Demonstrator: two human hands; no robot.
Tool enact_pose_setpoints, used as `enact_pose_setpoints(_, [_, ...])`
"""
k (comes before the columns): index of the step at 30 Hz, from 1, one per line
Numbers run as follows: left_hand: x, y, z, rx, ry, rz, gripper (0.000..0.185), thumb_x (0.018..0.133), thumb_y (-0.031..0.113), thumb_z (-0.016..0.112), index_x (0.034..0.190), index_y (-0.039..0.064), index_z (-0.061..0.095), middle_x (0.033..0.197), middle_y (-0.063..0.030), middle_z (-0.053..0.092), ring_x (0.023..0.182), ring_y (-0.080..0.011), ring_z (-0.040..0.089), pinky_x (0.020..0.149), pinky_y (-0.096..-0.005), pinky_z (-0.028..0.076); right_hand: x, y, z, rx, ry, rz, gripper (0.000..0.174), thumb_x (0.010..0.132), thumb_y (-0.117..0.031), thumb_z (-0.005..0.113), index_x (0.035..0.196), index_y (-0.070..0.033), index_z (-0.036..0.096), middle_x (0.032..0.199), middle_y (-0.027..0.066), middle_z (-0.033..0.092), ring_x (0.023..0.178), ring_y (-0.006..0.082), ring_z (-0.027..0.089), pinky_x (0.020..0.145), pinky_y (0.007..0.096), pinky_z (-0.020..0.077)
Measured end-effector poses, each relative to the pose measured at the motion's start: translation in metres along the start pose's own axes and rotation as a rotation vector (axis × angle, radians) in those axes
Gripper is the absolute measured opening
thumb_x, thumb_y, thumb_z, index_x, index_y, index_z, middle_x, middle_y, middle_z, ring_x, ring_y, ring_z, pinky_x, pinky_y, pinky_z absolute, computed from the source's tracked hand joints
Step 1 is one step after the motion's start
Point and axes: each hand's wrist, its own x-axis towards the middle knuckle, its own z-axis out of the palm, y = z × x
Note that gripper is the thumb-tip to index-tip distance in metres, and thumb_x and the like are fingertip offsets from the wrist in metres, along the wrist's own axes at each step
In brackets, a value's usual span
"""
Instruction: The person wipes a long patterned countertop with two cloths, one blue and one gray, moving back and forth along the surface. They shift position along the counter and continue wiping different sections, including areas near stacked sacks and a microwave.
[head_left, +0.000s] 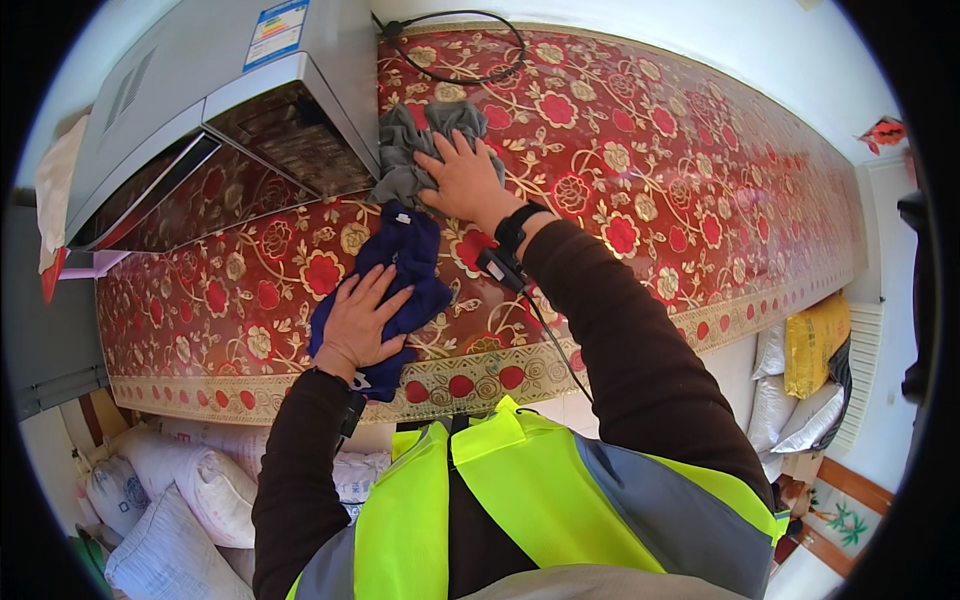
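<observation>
My left hand (361, 319) lies with its fingers apart on a crumpled dark blue cloth (411, 251), near the front edge of a table. Farther back, my right hand (463, 180) rests with spread fingers on a crumpled grey cloth (401, 146). The two cloths meet or nearly meet just beside the corner of a large silver appliance. Both lie on a red tablecloth (585, 154) with gold and red flowers. Each wrist wears a black strap with a small device on it.
The silver appliance (187, 82), perhaps a microwave oven, stands at the left with its dark glossy front. A black power cord (523, 49) loops behind the grey cloth. Stuffed white sacks (214, 487) lie below the table at the left; a yellow sack (814, 345) is at the right.
</observation>
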Motion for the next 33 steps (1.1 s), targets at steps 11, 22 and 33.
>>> enact_pose_setpoints(11, [0.0, 0.0, 0.0, -0.011, 0.001, -0.03, 0.07, 0.068, 0.044, 0.071, 0.134, 0.025, 0.057, 0.15, -0.0098, 0.041, 0.139, -0.0252, 0.037, 0.113, -0.0446, 0.026, 0.041, 0.037, 0.004, -0.017, 0.074, 0.067, 0.063, 0.086, -0.052, 0.055, 0.142, -0.026, 0.048, 0.148, 0.013, 0.041, 0.138, 0.0355, 0.035, 0.109, 0.0547, 0.0291])
enact_pose_setpoints(22, [0.001, -0.001, 0.001, -0.005, 0.013, -0.023, 0.071, 0.067, 0.044, 0.07, 0.134, 0.024, 0.056, 0.148, -0.0113, 0.043, 0.139, -0.0268, 0.038, 0.112, -0.0458, 0.027, -0.022, 0.184, -0.008, -0.152, 0.157, 0.545, 0.06, 0.088, -0.049, 0.049, 0.143, -0.026, 0.047, 0.148, 0.0133, 0.042, 0.135, 0.0337, 0.04, 0.107, 0.0535, 0.0345])
enact_pose_setpoints(33, [0.002, -0.001, -0.001, -0.013, -0.001, -0.01, 0.073, 0.067, 0.042, 0.071, 0.135, 0.023, 0.055, 0.148, -0.0121, 0.042, 0.137, -0.0283, 0.038, 0.111, -0.0473, 0.028, -0.045, 0.183, -0.001, -0.072, 0.091, 0.814, 0.064, 0.09, -0.049, 0.045, 0.146, -0.02, 0.043, 0.152, 0.0182, 0.034, 0.137, 0.0427, 0.033, 0.105, 0.0623, 0.0297])
